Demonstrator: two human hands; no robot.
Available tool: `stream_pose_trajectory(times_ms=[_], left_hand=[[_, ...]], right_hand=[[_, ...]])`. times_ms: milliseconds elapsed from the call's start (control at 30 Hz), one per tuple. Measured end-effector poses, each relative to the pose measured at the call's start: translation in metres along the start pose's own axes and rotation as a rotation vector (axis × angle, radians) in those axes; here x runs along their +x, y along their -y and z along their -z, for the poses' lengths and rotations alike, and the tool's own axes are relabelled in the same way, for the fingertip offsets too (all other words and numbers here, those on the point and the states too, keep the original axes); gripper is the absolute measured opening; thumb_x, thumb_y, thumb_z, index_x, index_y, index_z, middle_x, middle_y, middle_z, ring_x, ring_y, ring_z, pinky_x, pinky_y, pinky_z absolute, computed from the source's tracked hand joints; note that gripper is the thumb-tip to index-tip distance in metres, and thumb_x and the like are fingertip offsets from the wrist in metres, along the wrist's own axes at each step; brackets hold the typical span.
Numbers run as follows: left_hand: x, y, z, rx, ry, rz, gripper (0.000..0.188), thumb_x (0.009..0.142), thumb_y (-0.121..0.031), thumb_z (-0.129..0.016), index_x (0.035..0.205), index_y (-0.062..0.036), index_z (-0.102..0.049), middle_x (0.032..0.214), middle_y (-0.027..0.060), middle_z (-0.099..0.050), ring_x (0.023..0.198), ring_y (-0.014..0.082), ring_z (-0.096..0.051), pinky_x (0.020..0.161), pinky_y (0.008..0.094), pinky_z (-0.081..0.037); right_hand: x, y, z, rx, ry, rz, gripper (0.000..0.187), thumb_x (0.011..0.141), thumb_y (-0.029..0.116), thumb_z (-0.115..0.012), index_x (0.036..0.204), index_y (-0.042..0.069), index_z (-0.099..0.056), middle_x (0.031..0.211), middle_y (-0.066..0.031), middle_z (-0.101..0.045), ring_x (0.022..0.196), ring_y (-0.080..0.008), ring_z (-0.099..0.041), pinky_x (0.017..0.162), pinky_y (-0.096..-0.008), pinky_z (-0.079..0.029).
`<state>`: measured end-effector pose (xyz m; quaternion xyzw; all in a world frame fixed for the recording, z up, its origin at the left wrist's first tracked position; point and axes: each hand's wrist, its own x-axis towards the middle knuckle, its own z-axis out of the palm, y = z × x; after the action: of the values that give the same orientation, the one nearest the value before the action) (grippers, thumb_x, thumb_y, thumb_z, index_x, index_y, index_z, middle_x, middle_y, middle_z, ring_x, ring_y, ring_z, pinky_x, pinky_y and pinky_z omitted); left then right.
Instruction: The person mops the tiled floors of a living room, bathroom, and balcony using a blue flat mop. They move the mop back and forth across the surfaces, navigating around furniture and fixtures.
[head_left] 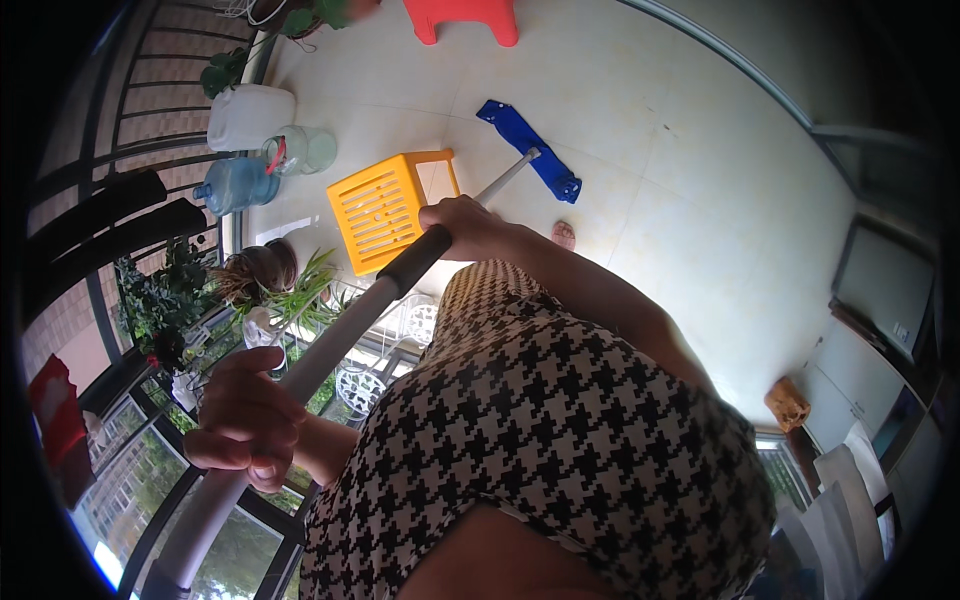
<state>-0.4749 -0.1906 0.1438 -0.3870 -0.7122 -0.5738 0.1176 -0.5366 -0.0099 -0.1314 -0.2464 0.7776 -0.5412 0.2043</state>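
A flat mop slants across my body, its pale pole (345, 325) running from the lower left toward the floor ahead. My left hand (250, 420) is closed round the upper part of the pole. Lower down, my right hand (465, 228) grips the pole just beyond its dark sleeve (415, 262). The blue mop head (530, 145) lies on the pale tiles, beyond my bare foot (564, 235). Close to the right hand stands a yellow slatted stool (375, 212).
A red stool (462, 18) stands at the far edge. Along the left railing are a white jug (250, 115), a blue water bottle (238, 186), a clear jar (308, 150) and potted plants (300, 285). Cabinets (840, 375) and a brown bag (787, 402) are at the right.
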Motion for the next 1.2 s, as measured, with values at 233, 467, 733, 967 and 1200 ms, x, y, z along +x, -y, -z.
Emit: stream_pose_trajectory(times_ms=[233, 467, 733, 967, 1200], left_hand=[[-0.005, 0.038, -0.056, -0.194, -0.136, 0.076, 0.020, 0.092, -0.021, -0.061, 0.095, -0.0097, -0.044, 0.055, 0.0035, -0.051, 0.045, 0.0194, -0.052, 0.068, 0.0486, -0.055], [-0.006, 0.075, -0.122, -0.146, -0.351, 0.240, 0.021, 0.095, -0.025, -0.057, 0.097, -0.0104, -0.042, 0.059, 0.0032, -0.043, 0.054, 0.0184, -0.050, 0.068, 0.0458, -0.054], [0.022, 0.036, -0.111, 0.122, -0.192, 0.160, 0.027, 0.095, -0.028, -0.058, 0.110, -0.0137, -0.041, 0.060, 0.0004, -0.049, 0.053, 0.0162, -0.052, 0.059, 0.0378, -0.052], [0.038, 0.027, -0.072, -0.376, 0.038, 0.045, 0.032, 0.086, -0.039, -0.071, 0.082, -0.0149, -0.049, 0.063, -0.0045, -0.058, 0.055, 0.0113, -0.054, 0.055, 0.0295, -0.048], [0.048, 0.021, -0.094, -0.345, -0.163, 0.020, 0.042, 0.079, -0.045, -0.076, 0.072, -0.0148, -0.048, 0.055, -0.0060, -0.053, 0.052, 0.0104, -0.050, 0.051, 0.0275, -0.041]], right_hand=[[-0.029, -0.036, 0.066, -0.096, -0.046, -0.111, 0.019, 0.070, 0.019, -0.071, 0.080, 0.009, -0.059, 0.078, -0.0105, -0.065, 0.079, -0.0317, -0.064, 0.070, -0.0404, -0.049], [-0.033, -0.093, 0.118, -0.316, -0.152, -0.096, 0.017, 0.071, 0.021, -0.069, 0.080, 0.010, -0.059, 0.077, -0.0089, -0.065, 0.081, -0.0308, -0.065, 0.072, -0.0416, -0.050], [-0.034, -0.068, 0.111, -0.159, -0.010, -0.036, 0.024, 0.070, 0.031, -0.070, 0.081, 0.011, -0.060, 0.078, -0.0098, -0.066, 0.081, -0.0310, -0.065, 0.073, -0.0423, -0.049], [-0.016, -0.040, 0.096, -0.107, 0.033, 0.041, 0.020, 0.068, 0.020, -0.072, 0.080, 0.011, -0.059, 0.079, -0.0098, -0.064, 0.082, -0.0321, -0.063, 0.072, -0.0418, -0.047], [-0.021, -0.038, 0.119, -0.186, -0.056, 0.055, 0.018, 0.072, 0.023, -0.070, 0.082, 0.012, -0.059, 0.078, -0.0103, -0.064, 0.081, -0.0324, -0.063, 0.072, -0.0417, -0.048]])
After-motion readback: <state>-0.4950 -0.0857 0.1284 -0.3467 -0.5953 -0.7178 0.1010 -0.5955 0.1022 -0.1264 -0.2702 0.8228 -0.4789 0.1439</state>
